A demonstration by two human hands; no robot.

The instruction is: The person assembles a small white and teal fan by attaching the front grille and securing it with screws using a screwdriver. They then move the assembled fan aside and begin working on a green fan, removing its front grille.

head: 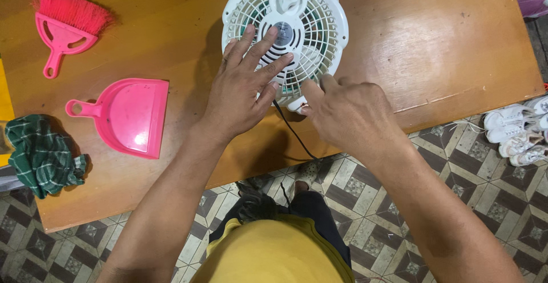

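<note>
Two hands (297,103) on round slatted fan (311,15)

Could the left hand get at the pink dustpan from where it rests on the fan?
Probably yes. The left hand lies flat on the white fan's grille, holding nothing, and the pink dustpan lies on its side of the wooden table with only bare tabletop between them.

Both hands (245,89) on white fan (319,26)

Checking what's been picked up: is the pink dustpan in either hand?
No. The dustpan lies alone on the table, while the left hand presses flat on the fan and the right hand touches its lower edge.
</note>
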